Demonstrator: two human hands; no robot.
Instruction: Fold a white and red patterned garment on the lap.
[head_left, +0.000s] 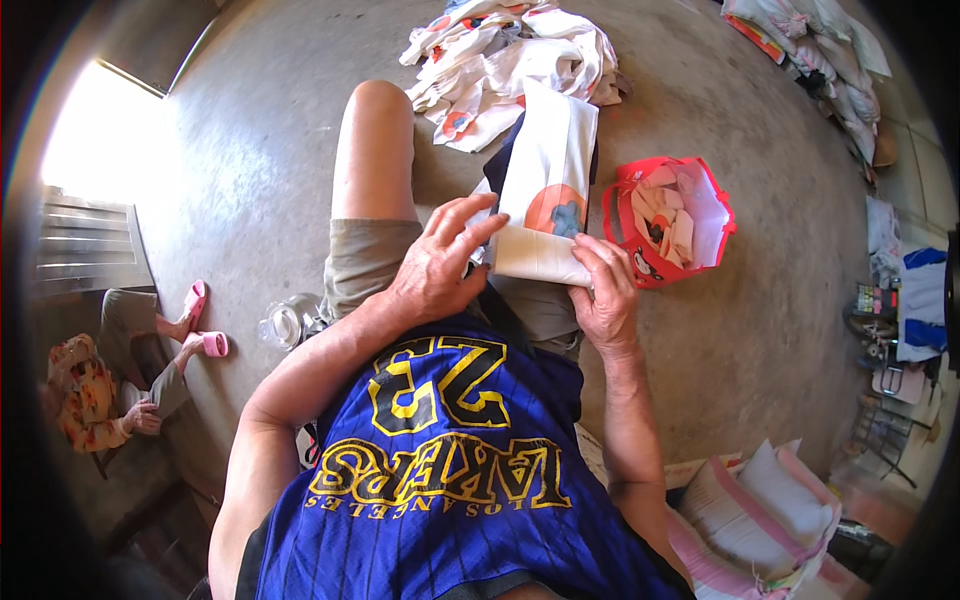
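Note:
A long strip of white cloth (551, 142) with an orange round print lies over my lap, its near end folded over into a flat band. My left hand (442, 259) rests at the left end of that fold, fingers spread, thumb at its edge. My right hand (606, 289) pinches the fold's right corner between thumb and fingers. Dark fabric (499, 161) shows beneath the strip. Beyond it, a heap of white printed cloths (517, 64) lies on the floor. A red bag (652, 270), open at the top, stands to the right with rolled or folded cloth pieces inside.
A person (82, 394) in pink slippers sits at the left. A clear plastic container (286, 322) stands beside my left leg. Full sacks (742, 510) lie at the lower right, and more bundles (825, 67) at the upper right. Folding metal frames (881, 427) stand along the right side.

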